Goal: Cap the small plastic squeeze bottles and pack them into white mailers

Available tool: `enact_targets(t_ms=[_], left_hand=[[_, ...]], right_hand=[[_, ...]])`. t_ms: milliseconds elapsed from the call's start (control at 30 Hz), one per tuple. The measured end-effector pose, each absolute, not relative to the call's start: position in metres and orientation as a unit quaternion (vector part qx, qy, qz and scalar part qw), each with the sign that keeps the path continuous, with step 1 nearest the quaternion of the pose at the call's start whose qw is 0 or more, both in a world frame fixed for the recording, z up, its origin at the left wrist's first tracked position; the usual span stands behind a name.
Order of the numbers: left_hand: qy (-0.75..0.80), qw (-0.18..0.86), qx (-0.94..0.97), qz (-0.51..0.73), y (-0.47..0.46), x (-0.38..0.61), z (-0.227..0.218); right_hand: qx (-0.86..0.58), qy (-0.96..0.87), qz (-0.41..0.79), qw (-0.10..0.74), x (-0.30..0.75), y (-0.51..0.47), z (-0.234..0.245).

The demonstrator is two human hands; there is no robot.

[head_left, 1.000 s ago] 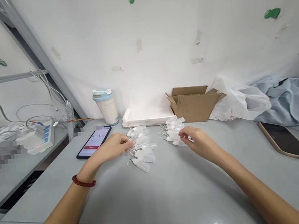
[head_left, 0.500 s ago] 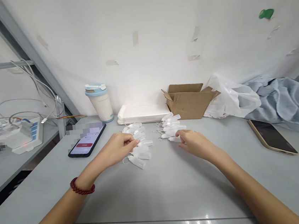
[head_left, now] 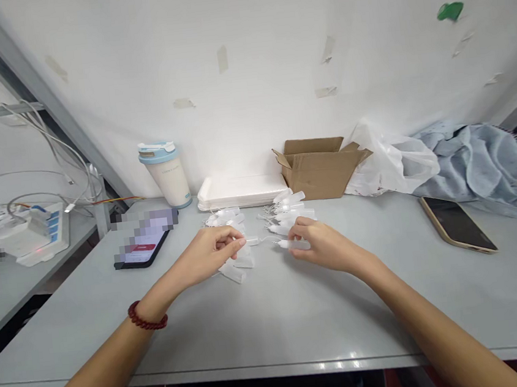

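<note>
My left hand (head_left: pixel 211 251) is closed in a pinch over the left heap of small translucent bottles (head_left: pixel 232 274). What its fingertips hold is hidden; one bottle end (head_left: pixel 253 241) shows just past them. My right hand (head_left: pixel 324 245) grips a needle-tip bottle (head_left: pixel 297 245) lying nearly flat, its thin tip pointing left. A fine clear strand (head_left: pixel 267 239) runs between that tip and the bottle end at my left hand. Behind my right hand lies another heap of the same needle-tip bottles (head_left: pixel 288 215), tips mostly leftward.
At the back stand a cup (head_left: pixel 169 178), a stack of white padded mailers (head_left: pixel 242 192), an open cardboard box (head_left: pixel 321 174) and a plastic bag (head_left: pixel 389 161). Phones lie left (head_left: pixel 153 244) and right (head_left: pixel 458 225), with a blue cloth (head_left: pixel 481 164) behind the right one.
My right hand has drawn a bottle toward me, away from the right heap. My left hand has shifted slightly right. The view has tilted a little.
</note>
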State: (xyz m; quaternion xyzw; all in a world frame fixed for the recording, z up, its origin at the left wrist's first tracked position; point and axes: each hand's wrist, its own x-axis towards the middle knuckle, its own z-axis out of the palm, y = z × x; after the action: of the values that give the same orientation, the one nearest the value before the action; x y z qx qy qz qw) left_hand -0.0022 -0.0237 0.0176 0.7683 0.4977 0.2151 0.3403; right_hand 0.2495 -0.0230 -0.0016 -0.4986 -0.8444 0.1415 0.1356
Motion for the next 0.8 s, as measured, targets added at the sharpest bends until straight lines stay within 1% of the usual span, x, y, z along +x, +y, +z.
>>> enact_targets(t_ms=[200, 367, 467, 567, 800], left_hand=[[0.469, 0.356, 0.783, 0.200, -0.027, 0.005, 0.010], [0.462, 0.387, 0.772, 0.201, -0.030, 0.007, 0.014], [0.448, 0.429, 0.758, 0.202, -0.031, 0.007, 0.019], [0.427, 0.479, 0.734, 0.221, -0.031, 0.008, 0.020], [0.402, 0.605, 0.638, 0.255, -0.028, 0.008, 0.010]], right_hand=[[-0.452, -0.853, 0.176, 0.191, 0.241, -0.030, 0.004], [-0.411, -0.860, 0.181, 0.241, 0.237, -0.034, 0.001], [-0.402, -0.858, 0.194, 0.256, 0.236, -0.036, 0.000], [-0.396, -0.859, 0.205, 0.252, 0.235, -0.037, -0.001], [-0.368, -0.865, 0.205, 0.271, 0.232, -0.038, -0.002]])
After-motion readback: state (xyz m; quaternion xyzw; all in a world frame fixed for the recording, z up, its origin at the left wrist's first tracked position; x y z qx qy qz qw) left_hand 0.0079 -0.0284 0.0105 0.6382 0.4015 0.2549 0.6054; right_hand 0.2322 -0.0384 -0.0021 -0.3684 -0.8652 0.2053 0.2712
